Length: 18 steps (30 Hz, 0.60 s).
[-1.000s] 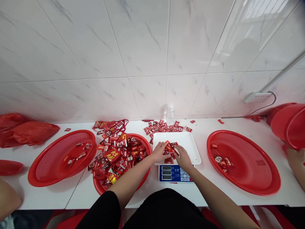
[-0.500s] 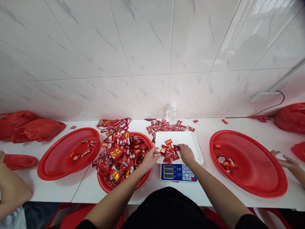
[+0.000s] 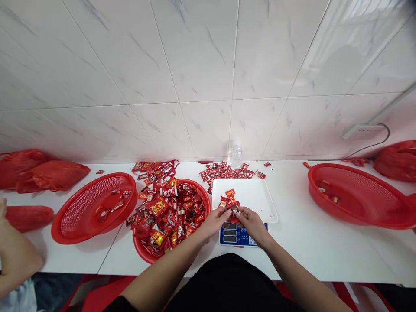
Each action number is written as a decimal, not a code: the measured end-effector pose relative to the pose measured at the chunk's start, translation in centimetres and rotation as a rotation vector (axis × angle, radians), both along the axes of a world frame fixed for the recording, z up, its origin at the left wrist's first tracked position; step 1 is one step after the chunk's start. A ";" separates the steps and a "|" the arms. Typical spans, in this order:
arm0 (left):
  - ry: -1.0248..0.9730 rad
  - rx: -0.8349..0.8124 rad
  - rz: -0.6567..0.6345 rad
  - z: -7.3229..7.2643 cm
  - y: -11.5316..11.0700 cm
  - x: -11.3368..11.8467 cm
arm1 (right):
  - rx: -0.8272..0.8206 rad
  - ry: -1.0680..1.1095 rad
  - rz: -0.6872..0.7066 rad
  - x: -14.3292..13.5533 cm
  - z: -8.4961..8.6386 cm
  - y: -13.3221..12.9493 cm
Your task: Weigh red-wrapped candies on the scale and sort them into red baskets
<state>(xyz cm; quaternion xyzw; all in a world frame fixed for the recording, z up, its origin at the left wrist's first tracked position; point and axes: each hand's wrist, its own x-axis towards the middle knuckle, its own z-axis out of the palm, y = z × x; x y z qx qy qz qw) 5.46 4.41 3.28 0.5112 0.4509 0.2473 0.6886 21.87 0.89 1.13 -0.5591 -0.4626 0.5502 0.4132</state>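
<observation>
Left hand (image 3: 215,222), right hand (image 3: 255,224): my fingertips pinch one wrapped packet (image 3: 234,209) | white tray (image 3: 260,195): few loose packets (image 3: 230,193) | bulk off tray, red basket (image 3: 141,253), nine o'clock.

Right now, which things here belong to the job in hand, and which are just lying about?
Seemingly in use:
left hand and right hand, holding a red packet
white tray
scale
heaped basket

Seemingly lying about:
red bags
clear plastic
</observation>
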 end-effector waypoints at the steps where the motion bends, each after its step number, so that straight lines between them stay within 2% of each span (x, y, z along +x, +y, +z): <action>1: -0.020 -0.028 0.004 -0.1 -0.1 0.1 | -0.017 0.043 0.001 -0.2 -0.1 -0.3; 5: -0.069 -0.136 0.011 -0.7 -1.1 -0.1 | -0.077 0.097 0.017 -0.6 -1.1 -1.0; 9: -0.067 -0.210 0.033 -1.2 -2.3 -1.0 | -0.043 0.052 0.111 -1.1 -1.8 -1.8; 12: -0.064 -0.221 0.158 -1.8 -2.5 -1.9 | 0.065 -0.215 0.170 -1.2 -2.3 -1.7; 15: -0.059 -0.240 0.342 -2.2 -2.0 -3.0 | 0.178 -0.468 0.094 -1.0 -3.3 -0.4; 18: -0.056 -0.231 0.440 -2.0 -1.6 -4.0 | 0.200 -0.645 0.073 -1.3 -4.6 1.6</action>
